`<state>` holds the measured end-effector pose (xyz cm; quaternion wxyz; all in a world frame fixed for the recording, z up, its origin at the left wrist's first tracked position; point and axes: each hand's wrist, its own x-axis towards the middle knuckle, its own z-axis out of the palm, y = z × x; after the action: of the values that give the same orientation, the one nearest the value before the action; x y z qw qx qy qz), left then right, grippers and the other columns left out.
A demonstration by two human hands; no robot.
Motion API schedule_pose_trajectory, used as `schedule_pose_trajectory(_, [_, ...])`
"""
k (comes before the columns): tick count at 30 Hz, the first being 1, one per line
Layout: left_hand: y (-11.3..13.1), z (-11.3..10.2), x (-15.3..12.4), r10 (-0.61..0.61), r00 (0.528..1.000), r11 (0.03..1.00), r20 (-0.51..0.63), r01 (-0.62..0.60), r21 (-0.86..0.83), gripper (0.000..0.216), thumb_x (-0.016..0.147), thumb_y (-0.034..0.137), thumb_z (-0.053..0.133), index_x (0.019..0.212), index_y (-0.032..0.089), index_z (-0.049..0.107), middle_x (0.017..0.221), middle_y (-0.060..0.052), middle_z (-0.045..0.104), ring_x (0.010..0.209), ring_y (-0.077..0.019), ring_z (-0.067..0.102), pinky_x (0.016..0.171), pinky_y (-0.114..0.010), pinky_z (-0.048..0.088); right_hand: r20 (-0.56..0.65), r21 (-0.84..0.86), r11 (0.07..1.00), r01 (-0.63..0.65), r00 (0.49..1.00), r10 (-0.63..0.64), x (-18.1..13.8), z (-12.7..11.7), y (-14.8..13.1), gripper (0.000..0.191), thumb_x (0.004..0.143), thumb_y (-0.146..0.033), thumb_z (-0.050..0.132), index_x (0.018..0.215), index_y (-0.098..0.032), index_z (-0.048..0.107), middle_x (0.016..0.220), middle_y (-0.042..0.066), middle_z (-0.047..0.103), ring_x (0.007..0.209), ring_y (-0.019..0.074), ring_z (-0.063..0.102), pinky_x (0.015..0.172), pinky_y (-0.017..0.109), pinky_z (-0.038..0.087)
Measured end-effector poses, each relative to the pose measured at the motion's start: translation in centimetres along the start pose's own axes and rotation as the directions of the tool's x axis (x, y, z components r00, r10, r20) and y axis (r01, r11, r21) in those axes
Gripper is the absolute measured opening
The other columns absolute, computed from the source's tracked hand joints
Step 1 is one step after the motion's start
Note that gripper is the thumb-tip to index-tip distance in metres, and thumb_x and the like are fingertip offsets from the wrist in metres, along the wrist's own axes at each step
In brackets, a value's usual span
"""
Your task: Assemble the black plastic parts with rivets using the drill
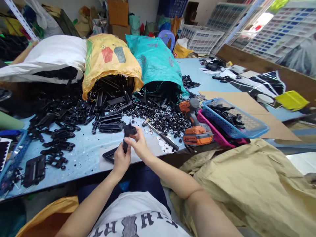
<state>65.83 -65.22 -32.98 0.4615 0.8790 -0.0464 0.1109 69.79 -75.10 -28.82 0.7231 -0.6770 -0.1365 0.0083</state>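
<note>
Both my hands hold one black plastic bracket (127, 131) upright over the front of the table. My left hand (120, 162) wraps round its lower part. Higher up, the fingers of my right hand (139, 144) close on its side near the top. Under my left hand a black plastic arm (110, 154) lies on a pale mat (145, 152). A hammer (161, 134) rests on the table to the right of my hands. Behind them lie long black plastic pieces (111, 127) and a spread of small black parts and screws (160, 115).
White (56, 52), yellow (111, 49) and teal (158, 56) sacks spill black parts along the back. On the right stand an orange cordless drill (195, 131) and a blue basket (256, 130) over a pink basket (214, 130). Another blue basket (18, 158) sits at the left edge.
</note>
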Motion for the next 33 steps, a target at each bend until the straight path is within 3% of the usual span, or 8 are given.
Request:
schedule_pose_trajectory(4, [-1.7, -0.5, 0.2, 0.264, 0.954, 0.912, 0.140, -0.295, 0.285, 0.038, 0.086, 0.037, 0.048, 0.115, 0.013, 0.050, 0.108, -0.015, 0.059, 0.102, -0.0277, 0.055, 0.086, -0.042, 0.044, -0.021, -0.306, 0.950, -0.070, 0.998, 0.066, -0.7, -3.2, 1.1, 0.039, 0.085, -0.056, 0.041, 0.096, -0.023, 0.057, 0.094, 0.006, 0.062, 0.093, 0.0215, 0.058, 0.082, 0.035, 0.046])
schedule_pose_trajectory(7, [-4.3, -1.8, 1.4, 0.204, 0.936, 0.841, 0.287, -0.317, 0.438, 0.038, 0.086, 0.032, 0.051, 0.119, 0.014, 0.049, 0.111, -0.014, 0.058, 0.105, -0.0276, 0.052, 0.088, -0.042, 0.042, 0.119, -0.592, 0.806, -0.026, 0.986, 0.119, -0.4, -7.4, 0.8, 0.039, 0.084, -0.054, 0.046, 0.101, -0.020, 0.054, 0.092, 0.006, 0.062, 0.086, 0.0209, 0.058, 0.076, 0.033, 0.045])
schedule_pose_trajectory(11, [-6.5, -2.6, 2.8, 0.158, 0.864, 0.832, 0.478, -0.377, 0.407, 0.027, 0.088, 0.022, 0.046, 0.114, 0.017, 0.053, 0.101, -0.009, 0.060, 0.095, -0.0225, 0.055, 0.083, -0.035, 0.044, 0.547, -0.761, 0.585, 0.280, 0.761, 0.347, -0.8, -10.1, 1.2, 0.036, 0.089, -0.048, 0.045, 0.110, -0.020, 0.054, 0.098, 0.008, 0.064, 0.087, 0.0201, 0.059, 0.073, 0.030, 0.043])
schedule_pose_trajectory(14, [-6.2, -2.6, 3.0, 0.174, 0.838, 0.827, 0.517, -0.409, 0.385, 0.028, 0.090, 0.024, 0.042, 0.115, 0.018, 0.053, 0.103, -0.009, 0.059, 0.098, -0.0227, 0.054, 0.085, -0.036, 0.043, 0.597, -0.797, 0.420, 0.434, 0.674, 0.436, -1.4, -9.3, 2.4, 0.038, 0.089, -0.050, 0.043, 0.110, -0.019, 0.053, 0.094, 0.009, 0.064, 0.083, 0.0205, 0.061, 0.067, 0.027, 0.041])
schedule_pose_trajectory(18, [-5.0, -2.5, 2.9, 0.140, 0.825, 0.826, 0.547, -0.402, 0.394, 0.032, 0.091, 0.028, 0.038, 0.120, 0.019, 0.048, 0.110, -0.009, 0.057, 0.104, -0.0226, 0.051, 0.088, -0.036, 0.040, 0.627, -0.777, 0.251, 0.577, 0.669, 0.399, -1.6, -7.5, 3.9, 0.037, 0.091, -0.049, 0.040, 0.102, -0.017, 0.054, 0.092, 0.010, 0.062, 0.082, 0.0199, 0.060, 0.064, 0.026, 0.037])
schedule_pose_trajectory(24, [-4.7, -2.5, 2.4, 0.137, 0.841, 0.827, 0.523, -0.388, 0.406, 0.063, 0.070, 0.064, 0.058, 0.112, 0.018, 0.047, 0.102, -0.009, 0.059, 0.093, -0.0270, 0.056, 0.079, -0.037, 0.042, 0.556, -0.830, 0.171, 0.531, 0.769, 0.314, -2.4, -6.5, 3.4, 0.036, 0.094, -0.047, 0.033, 0.098, -0.020, 0.057, 0.090, 0.008, 0.061, 0.083, 0.0204, 0.056, 0.062, 0.027, 0.033])
schedule_pose_trajectory(29, [-5.5, -2.4, 1.7, 0.235, 0.848, 0.820, 0.475, -0.436, 0.372, 0.044, 0.080, 0.055, 0.052, 0.103, 0.017, 0.049, 0.096, -0.008, 0.060, 0.089, -0.0235, 0.059, 0.075, -0.033, 0.042, 0.530, -0.846, 0.121, 0.519, 0.795, 0.294, -2.5, -5.6, 1.9, 0.033, 0.094, -0.042, 0.034, 0.097, -0.020, 0.058, 0.090, 0.011, 0.061, 0.084, 0.0223, 0.054, 0.064, 0.030, 0.034])
schedule_pose_trajectory(33, [-5.4, -2.5, 1.6, 0.219, 0.857, 0.832, 0.466, -0.413, 0.369, 0.045, 0.080, 0.057, 0.052, 0.101, 0.017, 0.050, 0.093, -0.007, 0.061, 0.085, -0.0225, 0.059, 0.072, -0.032, 0.043, 0.583, -0.811, 0.132, 0.570, 0.764, 0.276, -1.5, -6.0, 2.1, 0.034, 0.094, -0.042, 0.035, 0.096, -0.018, 0.060, 0.090, 0.011, 0.061, 0.083, 0.0216, 0.055, 0.065, 0.030, 0.034])
